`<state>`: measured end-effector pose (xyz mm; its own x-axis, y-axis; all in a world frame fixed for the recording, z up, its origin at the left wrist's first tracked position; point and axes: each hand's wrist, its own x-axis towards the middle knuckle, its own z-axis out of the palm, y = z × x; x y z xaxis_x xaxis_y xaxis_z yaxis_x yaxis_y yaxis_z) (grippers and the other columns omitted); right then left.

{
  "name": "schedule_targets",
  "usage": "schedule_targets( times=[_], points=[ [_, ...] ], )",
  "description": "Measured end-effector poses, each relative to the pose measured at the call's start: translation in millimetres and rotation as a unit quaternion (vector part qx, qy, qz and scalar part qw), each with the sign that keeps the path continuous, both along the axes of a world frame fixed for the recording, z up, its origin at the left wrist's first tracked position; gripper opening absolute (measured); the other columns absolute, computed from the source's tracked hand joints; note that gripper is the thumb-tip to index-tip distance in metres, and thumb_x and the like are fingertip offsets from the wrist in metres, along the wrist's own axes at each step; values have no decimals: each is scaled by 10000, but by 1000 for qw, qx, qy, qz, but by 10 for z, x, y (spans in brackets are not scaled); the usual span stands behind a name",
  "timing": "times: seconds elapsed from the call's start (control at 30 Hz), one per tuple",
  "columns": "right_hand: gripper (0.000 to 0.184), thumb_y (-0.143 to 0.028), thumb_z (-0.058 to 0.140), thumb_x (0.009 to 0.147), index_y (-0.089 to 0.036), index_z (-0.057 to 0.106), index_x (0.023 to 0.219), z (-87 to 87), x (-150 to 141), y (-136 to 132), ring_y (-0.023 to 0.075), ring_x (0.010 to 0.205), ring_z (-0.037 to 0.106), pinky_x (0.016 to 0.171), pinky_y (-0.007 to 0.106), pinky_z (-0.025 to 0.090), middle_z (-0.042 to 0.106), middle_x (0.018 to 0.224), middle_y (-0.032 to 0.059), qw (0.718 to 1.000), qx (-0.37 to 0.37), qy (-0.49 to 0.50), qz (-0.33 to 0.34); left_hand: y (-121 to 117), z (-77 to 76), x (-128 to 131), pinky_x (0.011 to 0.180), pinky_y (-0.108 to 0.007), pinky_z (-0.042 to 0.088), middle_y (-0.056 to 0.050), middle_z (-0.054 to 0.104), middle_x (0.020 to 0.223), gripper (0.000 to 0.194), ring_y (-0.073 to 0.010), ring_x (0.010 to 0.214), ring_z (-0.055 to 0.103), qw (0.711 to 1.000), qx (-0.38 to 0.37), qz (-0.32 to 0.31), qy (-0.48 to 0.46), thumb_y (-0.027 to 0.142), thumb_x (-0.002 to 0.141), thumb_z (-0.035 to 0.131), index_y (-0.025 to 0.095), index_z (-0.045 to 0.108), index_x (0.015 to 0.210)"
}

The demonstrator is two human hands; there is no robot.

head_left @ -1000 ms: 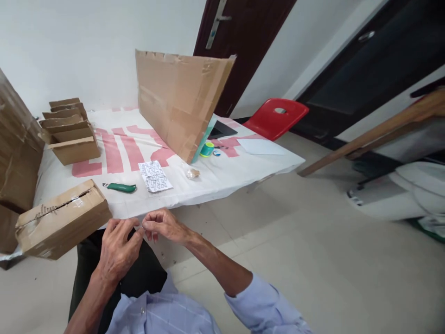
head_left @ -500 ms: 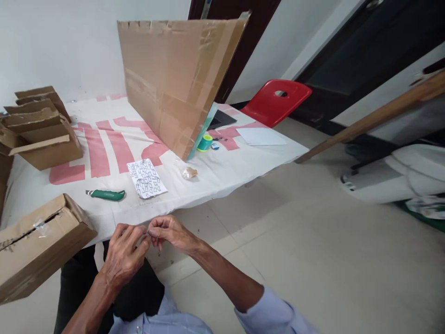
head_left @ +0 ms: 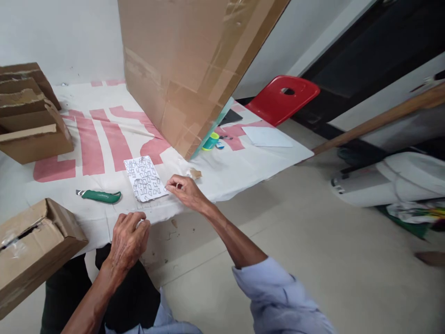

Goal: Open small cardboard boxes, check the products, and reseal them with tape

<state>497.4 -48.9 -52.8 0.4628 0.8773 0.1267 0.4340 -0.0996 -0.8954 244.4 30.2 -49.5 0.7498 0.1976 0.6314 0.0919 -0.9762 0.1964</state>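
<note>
My right hand point(head_left: 187, 191) is over the table's front edge, thumb and finger pinched together at the right side of a white sheet of paper point(head_left: 144, 178) covered in small hand-drawn box shapes. What the pinch holds, if anything, is too small to make out. Below the edge, above my lap, my left hand point(head_left: 128, 239) has its fingers curled in, their inner side hidden. A green utility knife point(head_left: 100, 196), its blade end to the left, lies left of the paper. Just behind my right hand sits a small crumpled piece of clear and brown tape point(head_left: 194, 174).
A large cardboard sheet point(head_left: 174, 79) stands upright on the cloth-covered table point(head_left: 236, 174). Cardboard boxes point(head_left: 38, 144) are at the left, another box point(head_left: 38, 250) nearer me. Beyond the sheet are a green tape roll point(head_left: 210, 142), white paper point(head_left: 267, 136) and a red chair point(head_left: 283, 99).
My hands have parted: the right moved forward and right to the paper's edge, while the left stayed low near my lap. The view has shifted closer to the table.
</note>
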Motion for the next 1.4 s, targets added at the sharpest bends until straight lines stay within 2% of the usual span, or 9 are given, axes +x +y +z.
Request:
schedule_targets(
  times=[0.1,0.3,0.77,0.9,1.0,1.2,1.4],
  points=[
    [163,-339,640,803,-192,662,738,-127,193,168,149,692,539,692,287,417,658,712,0,999,-35,-31,22,44,-78,6,707,-353,434,-54,716,929,169,-184,765,648,1000,-10,12,10,57,991,572,193,634,913],
    [180,-347,617,823,-187,665,756,-298,225,242,151,694,557,692,287,415,670,734,9,997,-57,-45,31,102,-197,-51,720,-350,447,-54,716,929,164,-190,778,657,999,-35,20,17,48,980,586,191,646,928],
    [116,-262,610,839,-198,642,748,-313,260,290,151,686,546,692,284,380,663,730,7,986,-101,-129,34,136,-241,-84,729,-344,456,-48,711,915,165,-187,797,680,998,-65,16,16,37,983,588,188,635,937],
    [43,-258,628,844,-217,616,842,-311,251,284,153,688,531,682,279,367,637,760,-12,981,-115,-155,23,133,-269,-83,734,-343,456,-50,710,924,162,-192,808,680,997,-75,16,22,36,980,596,190,631,947],
    [29,-243,616,869,-226,593,872,-335,218,257,156,703,522,686,279,368,631,796,-10,976,-94,-193,21,129,-288,-81,729,-339,457,-50,709,918,158,-191,805,676,997,-79,17,19,34,974,605,188,633,953],
    [166,-187,546,944,-217,639,810,-385,136,193,178,792,601,740,295,418,678,876,45,966,-35,-257,25,118,-314,-83,736,-348,465,-57,714,926,148,-196,810,669,996,-82,18,20,41,971,608,183,646,961],
    [246,-240,544,1020,-207,732,863,-400,167,176,221,911,659,848,341,473,731,940,93,958,-47,-279,45,105,-290,-80,733,-350,468,-56,718,920,163,-196,810,660,996,-83,20,12,39,973,589,189,649,952]
  ],
)
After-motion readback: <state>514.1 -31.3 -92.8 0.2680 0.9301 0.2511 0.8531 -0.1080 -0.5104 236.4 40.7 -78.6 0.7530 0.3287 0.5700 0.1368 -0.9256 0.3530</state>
